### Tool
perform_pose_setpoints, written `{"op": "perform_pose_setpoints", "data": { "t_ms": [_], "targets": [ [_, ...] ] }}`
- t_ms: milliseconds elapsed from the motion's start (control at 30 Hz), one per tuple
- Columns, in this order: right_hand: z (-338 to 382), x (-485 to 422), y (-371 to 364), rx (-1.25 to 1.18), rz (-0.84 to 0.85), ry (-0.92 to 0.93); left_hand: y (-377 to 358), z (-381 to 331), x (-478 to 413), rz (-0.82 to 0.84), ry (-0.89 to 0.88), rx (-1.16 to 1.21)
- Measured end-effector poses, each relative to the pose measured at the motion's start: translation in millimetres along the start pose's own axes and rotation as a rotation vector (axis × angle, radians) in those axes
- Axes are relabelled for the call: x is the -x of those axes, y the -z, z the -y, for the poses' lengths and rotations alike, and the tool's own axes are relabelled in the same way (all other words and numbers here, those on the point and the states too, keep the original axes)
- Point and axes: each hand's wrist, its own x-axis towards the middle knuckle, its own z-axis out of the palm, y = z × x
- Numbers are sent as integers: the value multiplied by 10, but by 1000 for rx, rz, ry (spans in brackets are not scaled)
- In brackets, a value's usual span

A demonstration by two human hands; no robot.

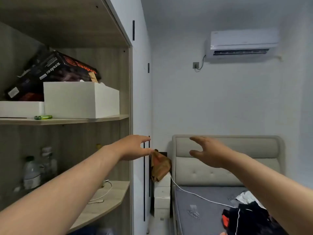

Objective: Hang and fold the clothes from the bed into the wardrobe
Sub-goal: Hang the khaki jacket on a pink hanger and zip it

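Both arms are stretched out in front of me. My left hand (133,147) hovers with relaxed fingers in front of the white wardrobe door (141,102), holding nothing. My right hand (209,152) is spread and empty, held in the air before the beige headboard (237,173). A heap of dark clothes (250,219) with a red patch lies on the grey bed (199,209) at the lower right, well below both hands. A white garment (245,197) lies beside the heap.
Open wooden shelves (64,120) on the left carry white boxes (79,99), a black carton (55,68) and bottles (33,173). A brown paper bag (160,165) sits on stacked white boxes beside the bed. A white cable (194,195) crosses the mattress. An air conditioner (242,44) hangs high.
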Motion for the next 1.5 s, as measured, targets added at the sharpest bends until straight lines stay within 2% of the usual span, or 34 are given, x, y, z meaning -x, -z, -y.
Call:
{"op": "perform_pose_setpoints", "data": {
  "t_ms": [167,400,667,867,1000,1200,1367,1500],
  "targets": [
    [-120,-637,-675,-71,13,13,-463,499,-594,6,21,99],
    [-211,-1922,-1664,-120,89,-25,-1011,1320,-1691,42,8,65],
    [-378,-2843,-2116,-210,100,-81,-1365,1752,-2595,-32,35,143],
    [-766,-3316,-2491,-295,90,-100,-1701,1884,-3115,-50,56,171],
    [-1290,-3488,-2802,-328,82,-140,-2066,1829,-3643,-40,44,217],
    [-2577,-3706,-3226,-301,76,-252,-2878,1526,-4787,40,-28,228],
    [-3639,-3628,-3327,-227,60,-365,-3628,1023,-5710,143,-201,213],
    [-4338,-3265,-3261,-207,48,-531,-4143,393,-6257,225,-334,246]
  ]
}}
